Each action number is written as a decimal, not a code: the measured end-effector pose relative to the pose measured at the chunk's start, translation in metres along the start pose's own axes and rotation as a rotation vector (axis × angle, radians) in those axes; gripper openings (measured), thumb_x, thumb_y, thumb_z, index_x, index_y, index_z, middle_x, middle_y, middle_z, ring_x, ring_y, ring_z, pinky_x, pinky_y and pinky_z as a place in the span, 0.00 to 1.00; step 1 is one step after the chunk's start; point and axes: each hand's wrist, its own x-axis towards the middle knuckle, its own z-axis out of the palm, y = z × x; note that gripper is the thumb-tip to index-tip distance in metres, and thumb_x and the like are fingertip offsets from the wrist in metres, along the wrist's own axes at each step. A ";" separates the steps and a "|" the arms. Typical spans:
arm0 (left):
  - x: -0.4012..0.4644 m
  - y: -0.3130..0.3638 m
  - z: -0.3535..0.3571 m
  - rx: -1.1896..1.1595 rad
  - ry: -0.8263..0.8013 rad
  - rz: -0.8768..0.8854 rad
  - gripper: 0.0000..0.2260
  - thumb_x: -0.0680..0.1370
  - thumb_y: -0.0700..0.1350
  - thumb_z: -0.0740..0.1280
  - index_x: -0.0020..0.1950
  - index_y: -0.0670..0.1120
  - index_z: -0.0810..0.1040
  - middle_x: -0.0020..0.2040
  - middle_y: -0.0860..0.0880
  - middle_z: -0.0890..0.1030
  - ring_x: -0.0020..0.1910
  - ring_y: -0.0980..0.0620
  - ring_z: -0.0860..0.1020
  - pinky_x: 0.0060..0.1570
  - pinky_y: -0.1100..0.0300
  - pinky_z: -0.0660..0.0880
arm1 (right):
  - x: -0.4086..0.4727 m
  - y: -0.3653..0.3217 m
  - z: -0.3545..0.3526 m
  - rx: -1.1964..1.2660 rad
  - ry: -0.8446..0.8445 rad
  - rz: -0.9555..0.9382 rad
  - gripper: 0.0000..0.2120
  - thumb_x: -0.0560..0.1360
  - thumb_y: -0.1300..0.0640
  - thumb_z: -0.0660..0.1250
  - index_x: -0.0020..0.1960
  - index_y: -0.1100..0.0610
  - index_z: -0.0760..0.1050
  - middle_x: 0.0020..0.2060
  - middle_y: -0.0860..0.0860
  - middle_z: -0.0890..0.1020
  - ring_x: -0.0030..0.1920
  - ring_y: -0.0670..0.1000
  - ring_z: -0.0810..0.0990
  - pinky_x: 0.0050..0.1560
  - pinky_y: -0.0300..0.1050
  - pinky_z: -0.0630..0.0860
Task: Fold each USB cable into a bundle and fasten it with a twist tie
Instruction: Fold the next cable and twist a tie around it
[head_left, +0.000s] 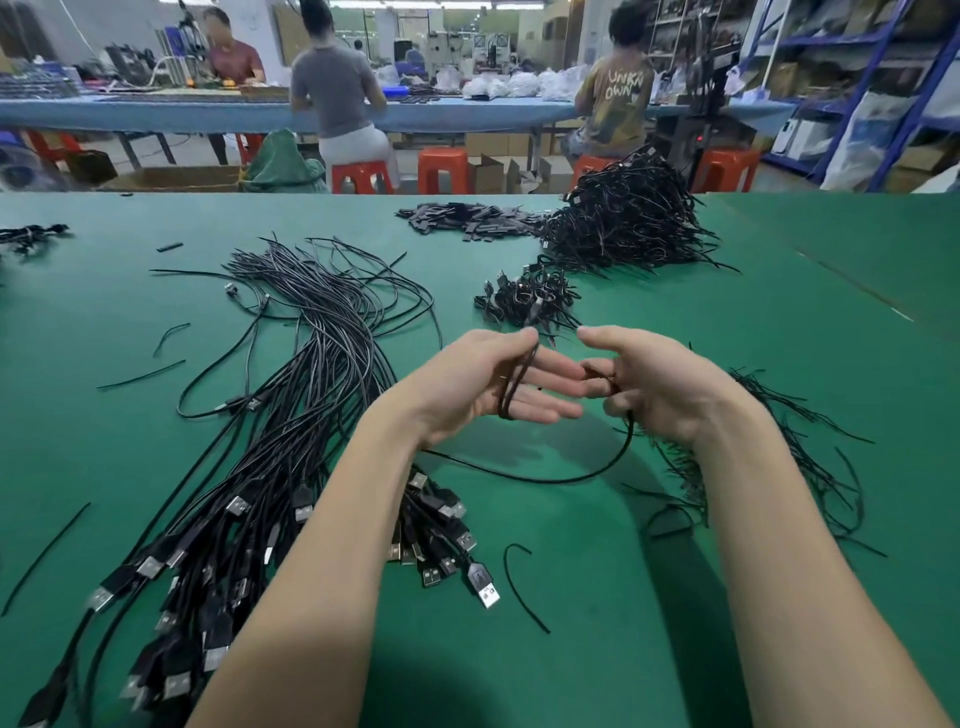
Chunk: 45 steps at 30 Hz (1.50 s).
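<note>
The green felt-like table (649, 597) carries everything. Nearest the person, at its lower left, lies a sheaf of loose USB cables (291, 467), thin glossy black cords ending in boxy plugs with bright metal tips. To the right of that sheaf, a scatter of twist ties (810, 457), wiry black strands, fans out under the right forearm. Above the table's middle, the left hand (483, 382) has straight fingers with the cable in work (514, 384) looped round them in narrow coils, the thumb pressing on top. The right hand (654, 384), just beside it, has curled fingers pinching the same cable, whose slack hangs in a smooth arc to the table. Beyond the hands sits a small heap of tied bundles (530, 301), and farther still a large bristly mound (628, 218).
</note>
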 end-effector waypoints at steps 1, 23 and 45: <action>0.002 -0.001 0.002 0.077 0.031 -0.028 0.21 0.86 0.48 0.52 0.56 0.36 0.81 0.54 0.37 0.84 0.52 0.40 0.84 0.48 0.56 0.83 | -0.001 -0.003 0.003 -0.101 0.036 -0.018 0.06 0.82 0.52 0.65 0.51 0.54 0.72 0.36 0.50 0.77 0.29 0.45 0.72 0.23 0.34 0.65; -0.012 0.004 -0.015 -0.563 -0.004 0.202 0.22 0.86 0.47 0.52 0.64 0.34 0.79 0.64 0.37 0.79 0.48 0.48 0.85 0.41 0.65 0.81 | 0.001 0.027 0.002 -0.185 -0.181 0.013 0.07 0.78 0.57 0.71 0.44 0.51 0.74 0.30 0.47 0.75 0.26 0.43 0.65 0.23 0.33 0.59; 0.010 -0.004 0.005 -0.434 0.223 0.106 0.20 0.87 0.49 0.48 0.65 0.42 0.76 0.64 0.45 0.81 0.57 0.49 0.83 0.58 0.57 0.78 | -0.009 0.016 0.026 -0.014 -0.409 -0.042 0.12 0.81 0.70 0.58 0.47 0.58 0.76 0.39 0.51 0.80 0.32 0.46 0.76 0.30 0.35 0.74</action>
